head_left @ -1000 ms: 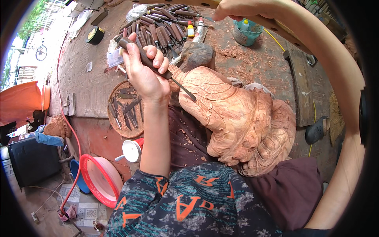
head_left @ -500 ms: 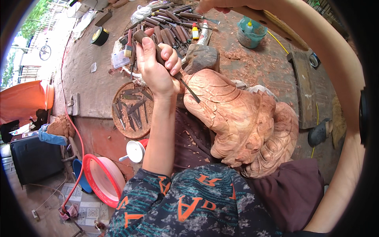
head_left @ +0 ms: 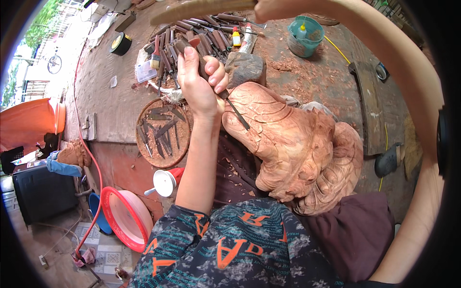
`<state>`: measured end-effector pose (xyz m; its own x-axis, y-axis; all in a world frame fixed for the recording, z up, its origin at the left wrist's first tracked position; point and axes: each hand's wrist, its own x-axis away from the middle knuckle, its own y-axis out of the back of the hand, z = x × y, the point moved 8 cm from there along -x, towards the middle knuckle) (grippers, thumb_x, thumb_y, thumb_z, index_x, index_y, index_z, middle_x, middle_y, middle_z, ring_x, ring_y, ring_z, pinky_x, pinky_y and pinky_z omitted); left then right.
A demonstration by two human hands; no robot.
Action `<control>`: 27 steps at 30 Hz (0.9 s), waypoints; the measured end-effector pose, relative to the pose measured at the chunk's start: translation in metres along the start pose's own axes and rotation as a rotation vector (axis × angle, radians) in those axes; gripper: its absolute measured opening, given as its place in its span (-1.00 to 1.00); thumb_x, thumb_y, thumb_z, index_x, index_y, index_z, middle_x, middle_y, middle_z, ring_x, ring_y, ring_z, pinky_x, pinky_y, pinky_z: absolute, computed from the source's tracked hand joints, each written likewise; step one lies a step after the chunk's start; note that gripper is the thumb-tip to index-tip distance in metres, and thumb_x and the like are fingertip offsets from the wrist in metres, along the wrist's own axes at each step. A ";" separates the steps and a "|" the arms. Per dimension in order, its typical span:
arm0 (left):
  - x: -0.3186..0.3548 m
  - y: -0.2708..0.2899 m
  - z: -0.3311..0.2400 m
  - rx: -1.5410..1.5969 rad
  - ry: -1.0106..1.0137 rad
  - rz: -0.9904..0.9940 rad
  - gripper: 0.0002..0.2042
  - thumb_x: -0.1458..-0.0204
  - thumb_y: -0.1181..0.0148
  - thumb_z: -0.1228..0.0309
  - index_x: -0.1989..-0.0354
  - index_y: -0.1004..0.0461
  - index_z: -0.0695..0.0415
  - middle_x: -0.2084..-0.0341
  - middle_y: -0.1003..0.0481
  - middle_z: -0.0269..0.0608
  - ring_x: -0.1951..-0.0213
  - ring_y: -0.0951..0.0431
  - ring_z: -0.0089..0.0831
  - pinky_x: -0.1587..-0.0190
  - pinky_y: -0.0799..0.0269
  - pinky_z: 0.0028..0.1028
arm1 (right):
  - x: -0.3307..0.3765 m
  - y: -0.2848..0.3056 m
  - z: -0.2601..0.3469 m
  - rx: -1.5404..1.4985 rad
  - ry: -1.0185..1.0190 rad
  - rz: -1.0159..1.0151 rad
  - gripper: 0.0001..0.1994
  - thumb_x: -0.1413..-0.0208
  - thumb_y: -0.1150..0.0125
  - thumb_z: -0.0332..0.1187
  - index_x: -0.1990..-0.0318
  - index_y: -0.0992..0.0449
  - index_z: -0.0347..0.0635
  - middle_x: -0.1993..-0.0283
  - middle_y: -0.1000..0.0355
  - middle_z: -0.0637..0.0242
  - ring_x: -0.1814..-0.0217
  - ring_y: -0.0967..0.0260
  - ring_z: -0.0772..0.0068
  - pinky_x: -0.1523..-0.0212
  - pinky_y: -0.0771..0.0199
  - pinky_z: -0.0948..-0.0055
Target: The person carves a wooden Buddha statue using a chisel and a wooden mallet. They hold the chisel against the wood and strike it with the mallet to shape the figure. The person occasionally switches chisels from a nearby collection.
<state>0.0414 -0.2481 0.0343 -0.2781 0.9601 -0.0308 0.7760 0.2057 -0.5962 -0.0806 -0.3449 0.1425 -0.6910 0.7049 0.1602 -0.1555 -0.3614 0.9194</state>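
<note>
A chisel (head_left: 237,114) with a brown wooden handle is wrapped in the fingers of my left hand (head_left: 199,81). Its thin dark blade slants down to the right, the tip at the surface of a reddish wood carving (head_left: 288,139). The carving lies across my lap, covered in curved grooves and folds. At the top edge, my right hand (head_left: 265,10) is partly cut off by the frame; it grips a wooden mallet (head_left: 206,10), blurred, stretching left above the chisel handle without visibly touching it.
Many carving tools (head_left: 211,41) lie heaped beyond my left hand, beside a dark wood block (head_left: 246,68). A round tray (head_left: 144,154) of blades sits to the left. A teal bucket (head_left: 306,48) and wood chips are at the far right; a red-rimmed basin (head_left: 108,211) stands lower left.
The mallet has swung from pointing right to stretching left over the chisel. My left hand and the chisel have shifted slightly right and down along the carving.
</note>
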 end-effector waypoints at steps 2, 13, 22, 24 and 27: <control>0.001 -0.003 -0.003 -0.024 -0.026 0.012 -0.78 -0.23 0.17 0.18 0.11 -0.23 0.02 0.69 -0.14 -0.42 0.75 -0.06 -0.70 0.75 0.06 -0.69 | 0.000 -0.005 0.002 0.016 0.031 0.030 -0.61 0.20 -0.11 -0.42 0.09 -0.44 -0.19 0.34 -0.46 0.05 0.24 -0.42 0.17 0.24 -0.40 0.27; 0.007 -0.010 0.001 0.001 -0.022 0.017 -0.74 -0.24 0.21 0.21 0.05 -0.24 0.10 0.70 -0.06 -0.46 0.74 -0.01 -0.74 0.77 0.08 -0.72 | 0.015 0.000 -0.003 0.027 0.024 -0.015 -0.61 0.18 -0.07 -0.45 0.07 -0.43 -0.15 0.31 -0.46 0.07 0.24 -0.42 0.18 0.25 -0.39 0.28; 0.008 -0.008 0.004 0.039 0.000 0.013 -0.75 -0.23 0.18 0.19 0.06 -0.25 0.06 0.72 -0.06 -0.47 0.76 0.00 -0.73 0.79 0.09 -0.72 | 0.023 0.001 -0.004 0.030 0.002 -0.051 -0.61 0.17 -0.04 -0.47 0.07 -0.42 -0.14 0.30 -0.46 0.07 0.24 -0.41 0.18 0.26 -0.39 0.29; 0.008 -0.009 0.003 0.016 -0.004 0.016 -0.74 -0.24 0.20 0.18 0.05 -0.26 0.04 0.72 -0.07 -0.47 0.76 0.00 -0.73 0.79 0.09 -0.73 | 0.023 0.002 -0.004 0.031 0.001 -0.057 -0.61 0.17 -0.03 -0.48 0.07 -0.42 -0.13 0.30 -0.46 0.07 0.24 -0.41 0.19 0.26 -0.38 0.29; 0.011 -0.013 0.005 0.022 0.024 0.043 -0.73 -0.24 0.22 0.18 0.04 -0.27 0.05 0.72 -0.06 -0.48 0.76 0.01 -0.74 0.79 0.09 -0.73 | 0.025 0.002 -0.005 0.033 -0.004 -0.064 -0.61 0.16 -0.02 -0.49 0.06 -0.42 -0.13 0.30 -0.46 0.07 0.25 -0.41 0.19 0.26 -0.38 0.30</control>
<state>0.0256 -0.2412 0.0375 -0.2315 0.9721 -0.0377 0.7740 0.1605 -0.6125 -0.1016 -0.3313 0.1463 -0.6779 0.7280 0.1023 -0.1757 -0.2956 0.9390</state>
